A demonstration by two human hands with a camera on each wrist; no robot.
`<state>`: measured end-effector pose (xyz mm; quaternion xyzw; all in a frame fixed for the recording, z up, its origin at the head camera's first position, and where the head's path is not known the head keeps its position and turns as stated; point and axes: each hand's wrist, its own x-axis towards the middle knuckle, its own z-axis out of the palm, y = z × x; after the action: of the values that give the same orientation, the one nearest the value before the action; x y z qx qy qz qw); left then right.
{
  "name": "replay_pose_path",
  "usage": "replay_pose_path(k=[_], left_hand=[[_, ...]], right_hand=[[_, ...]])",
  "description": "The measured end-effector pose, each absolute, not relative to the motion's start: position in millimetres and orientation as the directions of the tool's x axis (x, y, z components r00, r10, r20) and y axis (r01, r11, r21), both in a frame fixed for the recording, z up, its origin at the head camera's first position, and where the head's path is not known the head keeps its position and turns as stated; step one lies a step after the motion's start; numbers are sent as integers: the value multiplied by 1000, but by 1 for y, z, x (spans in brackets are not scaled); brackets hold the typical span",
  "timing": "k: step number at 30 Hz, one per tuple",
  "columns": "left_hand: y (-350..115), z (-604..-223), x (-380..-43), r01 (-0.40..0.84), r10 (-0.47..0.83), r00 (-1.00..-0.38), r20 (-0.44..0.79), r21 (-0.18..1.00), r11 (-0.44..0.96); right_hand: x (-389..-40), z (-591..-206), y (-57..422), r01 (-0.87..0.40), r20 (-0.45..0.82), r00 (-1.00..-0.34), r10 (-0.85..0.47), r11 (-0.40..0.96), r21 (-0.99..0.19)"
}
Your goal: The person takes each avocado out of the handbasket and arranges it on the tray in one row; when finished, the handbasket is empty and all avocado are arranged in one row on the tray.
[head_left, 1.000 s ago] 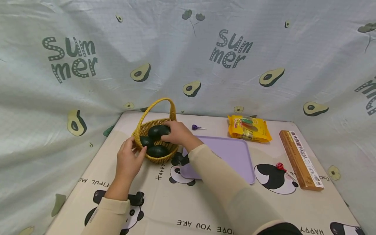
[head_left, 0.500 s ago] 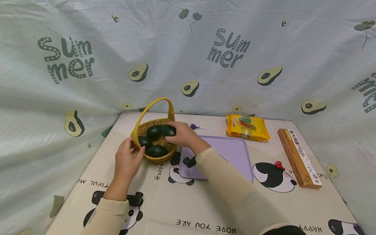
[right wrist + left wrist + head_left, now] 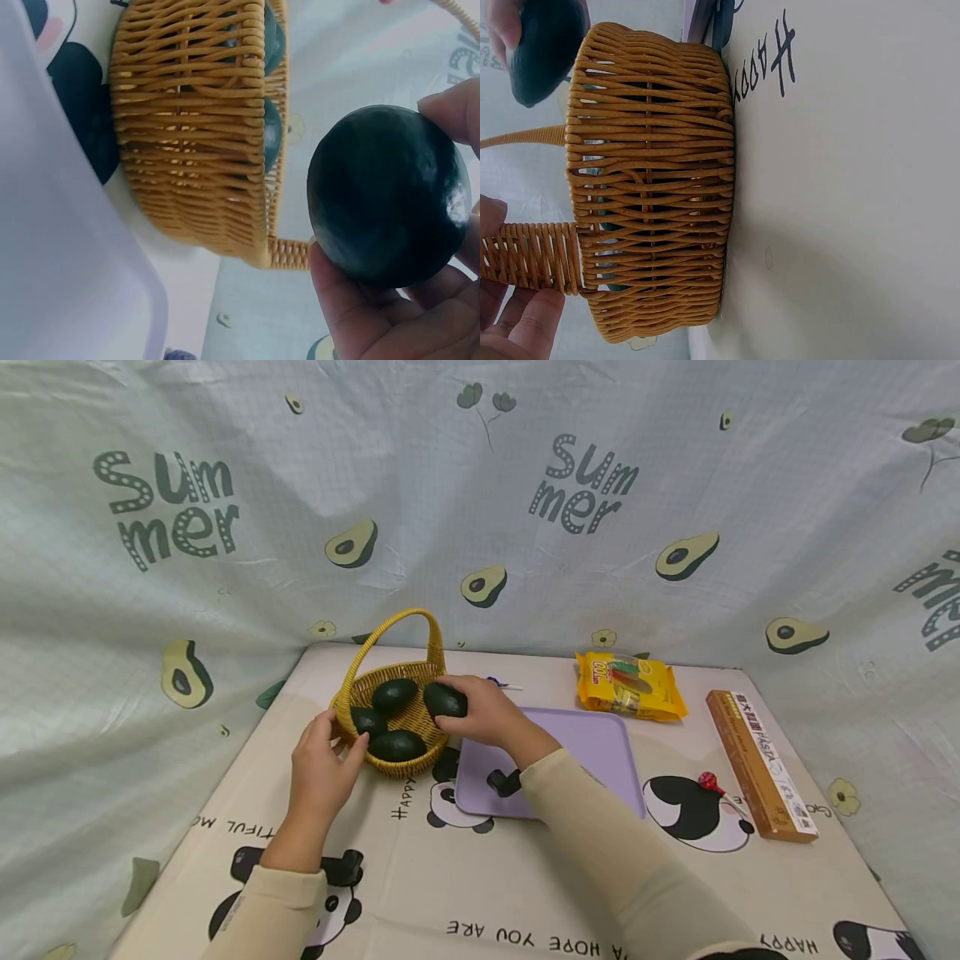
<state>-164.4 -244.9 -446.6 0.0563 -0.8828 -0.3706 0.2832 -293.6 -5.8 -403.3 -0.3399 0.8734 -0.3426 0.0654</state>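
A yellow wicker basket (image 3: 401, 768) with a tall handle stands at the back left of the table. Three dark green avocados lie in it, among them one avocado (image 3: 398, 746) at the near side. My left hand (image 3: 324, 768) grips the lower part of the handle at the basket's left, thumb on one side and fingers on the other, as the left wrist view shows. Between the thumb and fingers of my right hand (image 3: 487, 714) is another avocado (image 3: 386, 196), held above the basket's right rim. In the right wrist view it is raised past the rim, apart from the wicker.
Right of the basket lies a lilac tray (image 3: 585, 735), partly under my right forearm. Behind it is a purple lollipop (image 3: 495, 682), partly hidden. A yellow snack packet (image 3: 630, 687), a red lollipop (image 3: 708, 782) and a long brown pasta box (image 3: 761, 766) lie farther right.
My right hand has lifted an avocado from among the others and moved right with it to the basket's edge. The left hand keeps its grip on the handle.
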Motion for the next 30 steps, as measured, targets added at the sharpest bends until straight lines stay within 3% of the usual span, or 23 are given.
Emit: replay_pose_path(k=[10, 30], left_hand=[[-245, -447, -165, 112, -310, -832, 459, 687, 718], [-243, -447, -164, 113, -314, -831, 459, 693, 712]], right_hand=[[-287, -408, 10, -588, 179, -743, -645, 501, -636], [-278, -436, 23, -486, 147, -807, -572, 501, -716]])
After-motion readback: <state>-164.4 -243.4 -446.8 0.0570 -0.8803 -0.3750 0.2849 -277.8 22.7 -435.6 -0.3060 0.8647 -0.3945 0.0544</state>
